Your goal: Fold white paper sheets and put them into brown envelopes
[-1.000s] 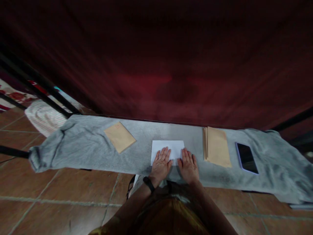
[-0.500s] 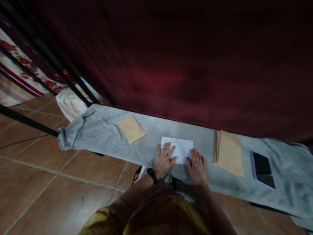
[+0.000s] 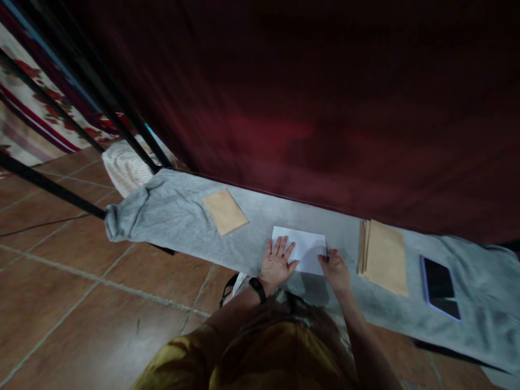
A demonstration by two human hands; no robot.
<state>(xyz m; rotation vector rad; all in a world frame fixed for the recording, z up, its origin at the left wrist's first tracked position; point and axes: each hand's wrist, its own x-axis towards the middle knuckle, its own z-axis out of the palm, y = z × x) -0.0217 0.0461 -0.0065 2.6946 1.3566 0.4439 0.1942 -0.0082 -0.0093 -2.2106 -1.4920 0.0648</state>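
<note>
A white sheet of paper (image 3: 306, 246) lies flat on the grey cloth in front of me. My left hand (image 3: 277, 265) rests on its left part, palm down with the fingers spread. At the paper's right edge my right hand (image 3: 336, 270) has its fingers curled in, with thumb and fingers pinching that edge. Left of the paper lies a single brown envelope (image 3: 225, 211). To the right of my right hand is a stack of brown envelopes (image 3: 385, 257), slightly fanned at its left side.
Grey cloth (image 3: 179, 216) covers the narrow bench. A phone or tablet with a dark screen (image 3: 441, 287) lies at the right. Behind hangs a dark red curtain (image 3: 260, 135). Black metal bars (image 3: 52, 187) stand at the left, above a tiled floor (image 3: 81, 319).
My right hand has gone from lying with fingers extended at the paper's right edge to curled fingers pinching it. The left hand stays flat. The whole view has shifted slightly.
</note>
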